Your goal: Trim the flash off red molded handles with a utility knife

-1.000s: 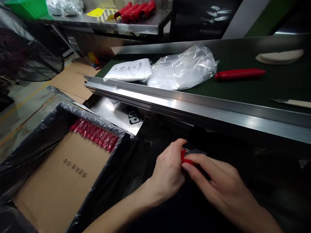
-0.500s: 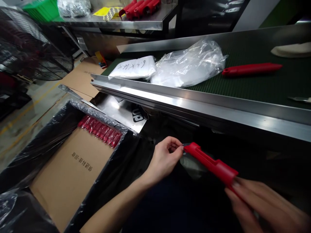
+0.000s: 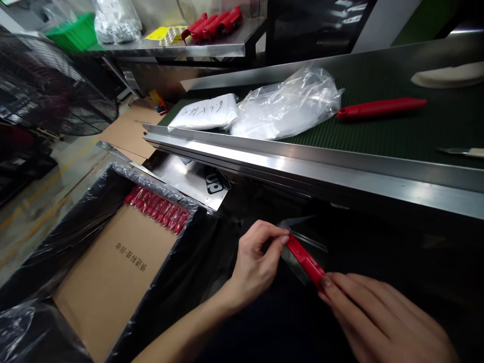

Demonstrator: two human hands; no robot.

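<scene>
A red plastic part [image 3: 305, 258] slants between my hands at the lower centre, its upper end inside a clear plastic bag [image 3: 297, 264]. My left hand [image 3: 260, 257] pinches the bag's edge at the part's upper end. The fingers of my right hand [image 3: 363, 302] are closed round the part's lower end. Beyond my hands, a conveyor holds another red part [image 3: 381, 108], a clear bag pile [image 3: 291, 106] and a white packet [image 3: 206, 112] with handwriting.
At the left stands a black-lined box [image 3: 151, 290] with cardboard and a row of bagged red parts [image 3: 157, 209]. The conveyor's metal edge [image 3: 287, 164] runs across in front. A knife [image 3: 461, 151] lies at right. Behind are a fan [image 3: 56, 85] and a metal table [image 3: 212, 50].
My right hand has moved left and closer to my left hand. The red part has slid up into the clear bag, and less of it shows between my hands.
</scene>
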